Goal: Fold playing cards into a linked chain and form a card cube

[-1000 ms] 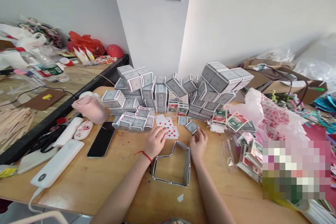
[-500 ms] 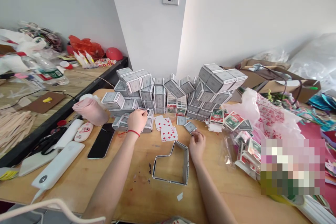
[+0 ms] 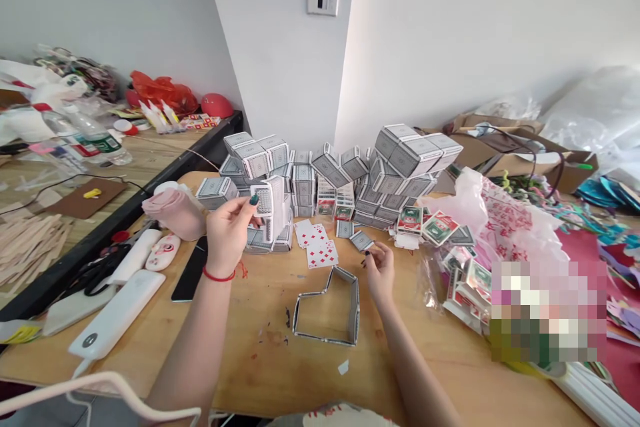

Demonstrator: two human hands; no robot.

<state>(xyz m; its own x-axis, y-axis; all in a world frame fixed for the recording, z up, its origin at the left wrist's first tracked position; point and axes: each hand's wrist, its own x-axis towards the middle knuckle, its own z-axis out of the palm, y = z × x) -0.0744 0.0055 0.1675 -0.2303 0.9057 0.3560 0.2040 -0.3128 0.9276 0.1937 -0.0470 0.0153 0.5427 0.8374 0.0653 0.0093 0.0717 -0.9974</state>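
Note:
My left hand (image 3: 227, 233) is raised above the wooden table (image 3: 240, 353), fingers closed on a small grey-patterned card box (image 3: 269, 203) held upright. My right hand (image 3: 380, 267) rests on the table with fingers curled loosely, right beside the far corner of a heart-shaped frame (image 3: 330, 310) made of folded cards; whether it pinches anything I cannot make out. Loose diamond playing cards (image 3: 317, 243) lie fanned between the two hands. Behind them rises a big pile of the same card boxes (image 3: 345, 170).
A black phone (image 3: 189, 270), white power bank (image 3: 117, 313), pink case (image 3: 163, 251) and pink roll (image 3: 173, 210) lie left. Red-green card packs (image 3: 430, 227) and a pink printed plastic bag (image 3: 500, 220) crowd the right. A cluttered desk (image 3: 75, 167) adjoins at left.
My left hand left the loose cards, reached to the boxes at the left of the pile, and has lifted one box off it. My right hand stayed by the frame's corner.

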